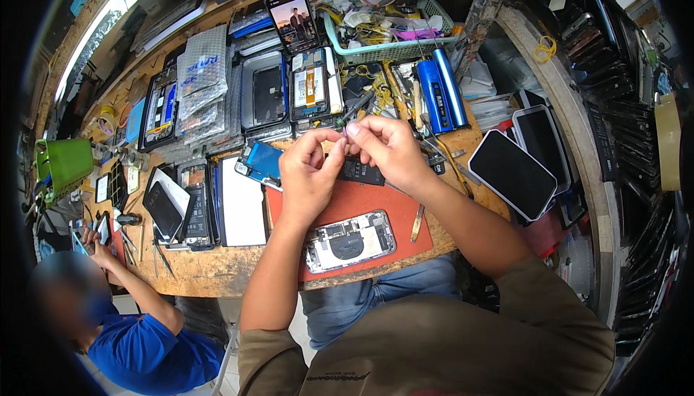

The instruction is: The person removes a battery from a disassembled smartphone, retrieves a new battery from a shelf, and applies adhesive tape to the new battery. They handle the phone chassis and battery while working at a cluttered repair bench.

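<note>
Both hands meet fingertip to fingertip above the red mat. My left hand is closed in a pinch, and my right hand pinches from the other side. Whatever sits between the fingertips is too small to name. Just beyond and partly under my hands lies a black phone battery. Nearer to me, an opened phone rests on the mat with its inner parts exposed. A thin metal tool lies right of it. A blue-backed phone screen part sits beside my left hand.
A teal basket of cables stands at the back, with a lit phone propped beside it. A blue cylindrical device stands right. Black-screened devices lie at the right edge. At left, a co-worker in a blue shirt handles something.
</note>
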{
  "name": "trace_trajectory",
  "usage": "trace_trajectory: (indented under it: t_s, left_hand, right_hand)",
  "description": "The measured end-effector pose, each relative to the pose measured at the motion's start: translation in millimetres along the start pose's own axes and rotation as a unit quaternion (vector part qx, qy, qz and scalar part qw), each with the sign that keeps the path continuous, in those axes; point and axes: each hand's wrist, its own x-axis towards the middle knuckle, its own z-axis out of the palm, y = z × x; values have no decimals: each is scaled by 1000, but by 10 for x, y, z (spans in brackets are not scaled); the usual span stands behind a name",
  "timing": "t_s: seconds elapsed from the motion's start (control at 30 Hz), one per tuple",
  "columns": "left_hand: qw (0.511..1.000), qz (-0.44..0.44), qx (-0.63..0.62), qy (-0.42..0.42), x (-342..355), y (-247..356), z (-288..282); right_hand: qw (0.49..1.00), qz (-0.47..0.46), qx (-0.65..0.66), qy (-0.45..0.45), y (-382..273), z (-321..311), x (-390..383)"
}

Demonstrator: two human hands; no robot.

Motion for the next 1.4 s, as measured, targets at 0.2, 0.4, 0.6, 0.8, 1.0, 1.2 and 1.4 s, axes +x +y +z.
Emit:
trace_trajectory:
  t_s: [0.2, 0.4, 0.6, 0.8, 1.0, 1.2, 1.4]
  left_hand:
    - [989, 128, 72, -26, 15, 40, 15]
    - [985, 142, 95, -9, 7, 47, 27]
    - [974, 173, 145, -12, 7, 43, 0]
    - [971, 176, 164, -6, 17, 50, -7]
    - [987, 101, 122, 23, 20, 99, -35]
    - [998, 28, 51, 21, 15, 103, -43]
    - [1000, 8, 23, 20, 4, 88, -33]
  right_hand:
    - [999, 21, 36, -4, 3, -10, 28]
    - [998, 45, 49, 14, 9, -18, 30]
    - [996, 74, 42, 15, 7, -47, 30]
    - [998, 54, 22, 4, 6, -31, 27]
    - [998, 31, 52, -15, -21, -22, 11]
    - [995, -20, 97, -11, 8, 10, -4]
    - [1000, -19, 5, 4, 62, 14, 9]
